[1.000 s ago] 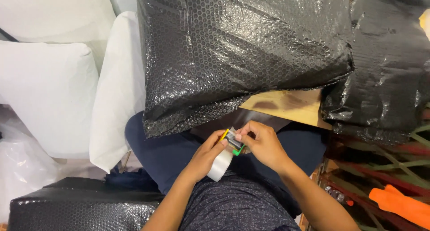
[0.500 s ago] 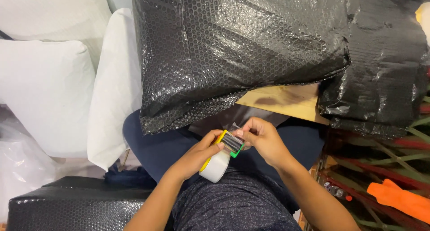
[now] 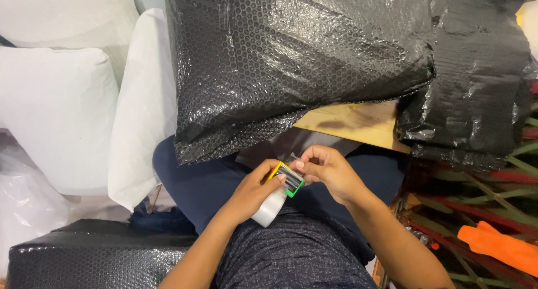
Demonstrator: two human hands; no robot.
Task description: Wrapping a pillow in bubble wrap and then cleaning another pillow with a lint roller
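White padded bundles (image 3: pixel 61 115) crowd the left side of the cramped packing spot, and black bubble wrap fills most of the rest. Largest of all is the parcel in black bubble wrap (image 3: pixel 291 65), which lies across the person's knees and reaches to the top of the view. To its right sits a second black-wrapped parcel (image 3: pixel 476 82), touching the first at its corner. Between them a bare wooden board (image 3: pixel 358 124) pokes out from under the big parcel. A third black bubble-wrapped bundle (image 3: pixel 95 255) lies at the lower left, beside the person's dark blue trousers (image 3: pixel 202 182). At the lower right, red and green netting (image 3: pixel 476 210) covers a stack, with an orange piece (image 3: pixel 499 247) lying on it.

Over the lap, just below the big parcel's edge, the left hand (image 3: pixel 246 191) is closed around a tape dispenser (image 3: pixel 280 188), a roll of clear tape with a yellow and green cutter head. The right hand (image 3: pixel 330 171) pinches at the cutter end, fingertips together on the tape.
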